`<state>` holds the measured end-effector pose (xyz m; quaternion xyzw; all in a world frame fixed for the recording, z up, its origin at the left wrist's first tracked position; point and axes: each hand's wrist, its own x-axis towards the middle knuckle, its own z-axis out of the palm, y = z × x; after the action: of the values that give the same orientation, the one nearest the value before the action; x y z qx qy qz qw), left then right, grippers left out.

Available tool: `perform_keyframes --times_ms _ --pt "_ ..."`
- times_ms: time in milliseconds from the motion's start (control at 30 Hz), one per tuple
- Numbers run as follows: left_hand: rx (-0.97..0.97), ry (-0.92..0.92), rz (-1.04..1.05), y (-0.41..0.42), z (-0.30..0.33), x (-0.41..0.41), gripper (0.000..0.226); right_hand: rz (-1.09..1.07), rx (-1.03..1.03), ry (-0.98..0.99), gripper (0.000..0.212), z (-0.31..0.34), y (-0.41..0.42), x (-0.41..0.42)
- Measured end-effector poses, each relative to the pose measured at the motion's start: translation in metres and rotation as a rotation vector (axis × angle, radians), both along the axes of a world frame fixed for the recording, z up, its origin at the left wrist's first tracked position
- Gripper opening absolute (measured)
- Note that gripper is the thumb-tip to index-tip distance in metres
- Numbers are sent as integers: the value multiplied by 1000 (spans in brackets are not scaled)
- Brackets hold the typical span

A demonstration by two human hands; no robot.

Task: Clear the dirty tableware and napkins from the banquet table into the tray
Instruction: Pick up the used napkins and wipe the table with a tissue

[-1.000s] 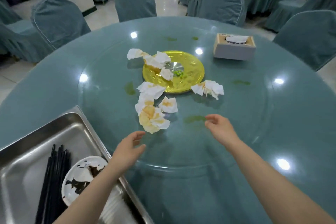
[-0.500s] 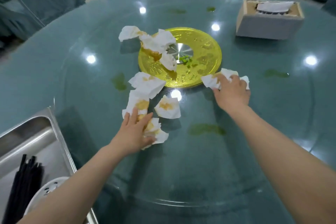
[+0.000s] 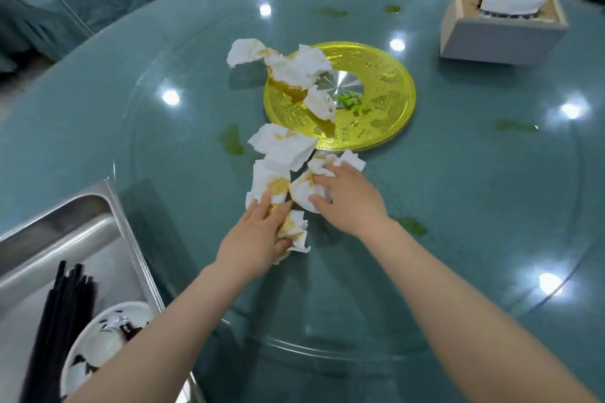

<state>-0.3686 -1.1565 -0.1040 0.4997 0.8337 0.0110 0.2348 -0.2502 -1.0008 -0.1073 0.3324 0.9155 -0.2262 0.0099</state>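
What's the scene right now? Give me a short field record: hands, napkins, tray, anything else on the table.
left hand: grips stained napkins nearest the tray
right hand: grips a crumpled napkin bunch
loose napkins: more lie between hands and gold plate, some on its rim
gold plate: green scraps on it
tray: holds black chopsticks and a dirty plate
tissue box: far right

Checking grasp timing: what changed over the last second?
Both hands went from hovering empty to gripping napkins. The right hand reached to a napkin right of the gold plate, then dragged it left to the pile. The left hand came down on the nearest stained napkins. Plate, tissue box and tray stayed put.
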Motion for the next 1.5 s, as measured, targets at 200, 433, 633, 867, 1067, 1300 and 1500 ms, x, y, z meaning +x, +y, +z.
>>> perform_keyframes --times_ms 200,433,633,867,1067,1300,1500 --pt "39 11 -34 -5 16 -3 57 -59 148 -118 27 3 6 10" --pt "184 -143 20 -22 22 -8 61 -148 137 -149 37 3 10 30" --pt "319 -142 58 -29 27 -30 66 -235 137 -148 29 15 25 47" --pt "504 -96 154 -10 39 -68 61 -245 144 259 40 35 31 3" --pt "598 -63 224 13 41 -95 60 -68 22 -60 42 10 34 -24" --pt "624 16 166 41 31 -114 62 -103 100 28 39 -8 46 -1" --pt "493 41 128 61 7 -116 62 -93 85 39 35 -7 55 13"
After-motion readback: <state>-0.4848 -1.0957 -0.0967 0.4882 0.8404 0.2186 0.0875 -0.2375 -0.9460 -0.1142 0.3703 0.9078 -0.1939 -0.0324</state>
